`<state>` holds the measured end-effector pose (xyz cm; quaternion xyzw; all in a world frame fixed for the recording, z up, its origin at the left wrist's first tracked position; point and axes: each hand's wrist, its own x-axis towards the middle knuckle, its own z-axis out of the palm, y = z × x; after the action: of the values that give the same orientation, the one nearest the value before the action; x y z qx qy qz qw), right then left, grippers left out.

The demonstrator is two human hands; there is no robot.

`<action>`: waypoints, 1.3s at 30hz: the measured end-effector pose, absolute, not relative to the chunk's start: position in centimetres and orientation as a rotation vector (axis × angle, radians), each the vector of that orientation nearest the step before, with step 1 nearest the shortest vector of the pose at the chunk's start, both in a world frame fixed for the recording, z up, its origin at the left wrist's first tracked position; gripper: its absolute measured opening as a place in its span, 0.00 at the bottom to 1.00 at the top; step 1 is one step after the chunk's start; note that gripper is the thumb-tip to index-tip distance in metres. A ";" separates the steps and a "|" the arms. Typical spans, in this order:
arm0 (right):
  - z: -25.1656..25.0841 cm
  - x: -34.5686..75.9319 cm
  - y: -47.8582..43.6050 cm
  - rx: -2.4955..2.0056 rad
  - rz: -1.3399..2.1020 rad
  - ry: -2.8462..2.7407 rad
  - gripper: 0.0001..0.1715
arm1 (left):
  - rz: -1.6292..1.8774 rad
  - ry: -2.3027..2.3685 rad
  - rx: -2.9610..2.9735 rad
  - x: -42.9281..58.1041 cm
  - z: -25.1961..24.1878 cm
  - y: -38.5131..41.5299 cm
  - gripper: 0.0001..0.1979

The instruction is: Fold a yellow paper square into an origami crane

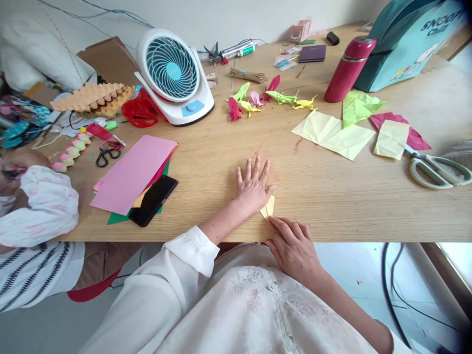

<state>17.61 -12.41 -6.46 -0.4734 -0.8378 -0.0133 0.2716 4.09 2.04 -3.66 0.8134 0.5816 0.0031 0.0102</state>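
My left hand (252, 187) lies flat on the wooden table, palm down with fingers spread. Its palm covers the upper part of a small folded piece of pale yellow paper (268, 207). The visible lower part narrows toward me and shows crease lines. At that narrow end, by the table's front edge, my right hand (295, 241) has its fingertips closed on the paper, the thumb lower down at the edge. How far the paper extends beneath my left hand is hidden.
Folded paper animals (282, 97), yellow sheets (334, 133), scissors (438, 169) and a red flask (350, 69) lie or stand beyond and right. Leftward are pink paper (138, 169), a phone (153, 200) and a fan (173, 73). Another person's sleeve (47, 206) rests at far left.
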 end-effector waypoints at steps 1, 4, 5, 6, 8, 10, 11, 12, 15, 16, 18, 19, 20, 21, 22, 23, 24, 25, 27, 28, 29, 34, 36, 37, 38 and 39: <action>-6.5 17.7 -12.4 -1.283 -0.031 -2.255 0.20 | 0.009 1.803 2.543 4.1 -3.7 2.1 0.39; -6.5 17.7 -12.6 -1.302 -0.018 -2.265 0.21 | 0.029 1.773 2.561 4.0 -3.8 2.0 0.39; -6.5 17.7 -12.6 -1.302 -0.020 -2.275 0.22 | 0.048 1.769 2.575 4.0 -3.9 2.0 0.39; -6.4 17.7 -12.6 -1.306 -0.026 -2.286 0.24 | 0.069 1.768 2.590 3.9 -4.0 2.0 0.38; -6.3 17.5 -12.6 -1.326 -0.037 -2.304 0.27 | 0.106 1.767 2.613 3.8 -4.3 2.0 0.37; -6.2 17.2 -12.5 -1.375 -0.035 -2.308 0.29 | 0.126 1.753 2.631 3.7 -4.6 2.0 0.37; -6.2 17.0 -12.5 -1.399 -0.033 -2.310 0.29 | 0.132 1.748 2.633 3.7 -4.7 2.0 0.37; -6.2 16.9 -12.4 -1.418 -0.034 -2.312 0.30 | 0.136 1.747 2.630 3.7 -4.8 2.1 0.37; -6.2 16.5 -12.4 -1.437 -0.056 -2.318 0.30 | 0.137 1.741 2.610 3.8 -4.8 2.1 0.36; -6.2 16.5 -12.4 -1.436 -0.064 -2.318 0.29 | 0.132 1.740 2.600 3.8 -4.8 2.1 0.36; -6.3 16.4 -12.6 -1.443 -0.068 -2.319 0.29 | 0.117 1.736 2.578 3.9 -4.6 2.1 0.35; -6.4 16.4 -12.7 -1.448 -0.067 -2.319 0.29 | 0.110 1.735 2.564 3.9 -4.6 2.1 0.35; -6.5 16.4 -12.8 -1.450 -0.069 -2.317 0.30 | 0.106 1.734 2.551 3.9 -4.5 2.1 0.36; -6.6 16.4 -12.9 -1.449 -0.073 -2.312 0.31 | 0.109 1.732 2.538 3.8 -4.4 2.1 0.36; -6.7 16.5 -13.0 -1.444 -0.081 -2.304 0.32 | 0.120 1.737 2.524 3.7 -4.4 2.2 0.36; -6.8 16.5 -13.1 -1.435 -0.092 -2.294 0.34 | 0.138 1.751 2.510 3.7 -4.4 2.3 0.36; -6.9 16.5 -13.2 -1.426 -0.102 -2.286 0.34 | 0.160 1.776 2.496 3.6 -4.4 2.4 0.36; -7.0 16.5 -13.2 -1.417 -0.112 -2.283 0.35 | 0.179 1.806 2.484 3.5 -4.4 2.5 0.36; -7.1 16.5 -13.3 -1.407 -0.128 -2.283 0.35 | 0.192 1.854 2.476 3.4 -4.4 2.7 0.36; -7.2 16.5 -13.3 -1.403 -0.137 -2.285 0.34 | 0.186 1.864 2.482 3.4 -4.4 2.7 0.36; -7.2 16.5 -13.2 -1.400 -0.146 -2.287 0.34 | 0.178 1.861 2.493 3.5 -4.5 2.7 0.36; -7.1 16.4 -13.2 -1.368 -0.171 -2.285 0.31 | 0.248 1.835 2.500 3.5 -4.5 2.6 0.35; -7.2 16.4 -13.3 -1.345 -0.194 -2.273 0.29 | 0.326 1.824 2.466 3.2 -4.5 2.7 0.35; -7.3 16.5 -13.5 -1.334 -0.201 -2.268 0.28 | 0.370 1.821 2.439 3.0 -4.4 2.8 0.35; -7.5 16.6 -13.7 -1.321 -0.205 -2.263 0.27 | 0.418 1.819 2.408 2.7 -4.4 2.9 0.35; -7.6 16.8 -13.9 -1.303 -0.202 -2.260 0.26 | 0.471 1.823 2.377 2.4 -4.3 3.0 0.34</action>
<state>16.79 -13.89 -7.63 -0.4808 -0.8341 -0.0745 0.2597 2.43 3.00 -4.31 0.7828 0.6002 0.1552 0.0544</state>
